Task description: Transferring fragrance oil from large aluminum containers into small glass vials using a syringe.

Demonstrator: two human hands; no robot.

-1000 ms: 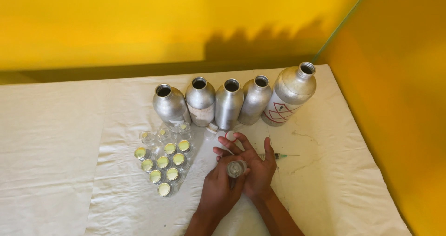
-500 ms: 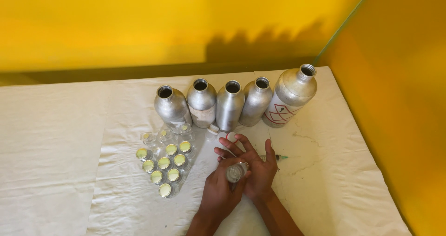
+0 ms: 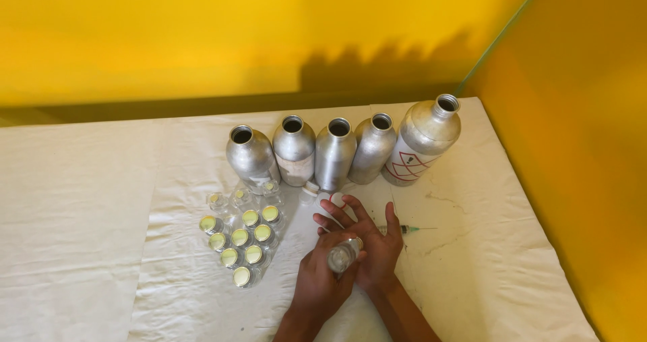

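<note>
My left hand [image 3: 320, 278] grips a small clear glass vial [image 3: 342, 254], tilted, just above the white cloth. My right hand [image 3: 369, 241] lies against it from the right, fingers spread and touching the vial's top end. Partly under my right hand lies a syringe [image 3: 407, 229] with a green needle hub, pointing right. A cluster of several small vials with yellow-green caps [image 3: 242, 237] stands to the left of my hands.
Several open silver metal bottles [image 3: 335, 152] stand in a row at the back, the largest [image 3: 423, 136] at the right with a red diamond label. Small white caps [image 3: 310, 189] lie before them. A white cloth [image 3: 81, 234] covers the table; yellow walls rise behind and to the right.
The vial in my left hand has tipped further onto its side. The hands have barely shifted; the view has dropped slightly.
</note>
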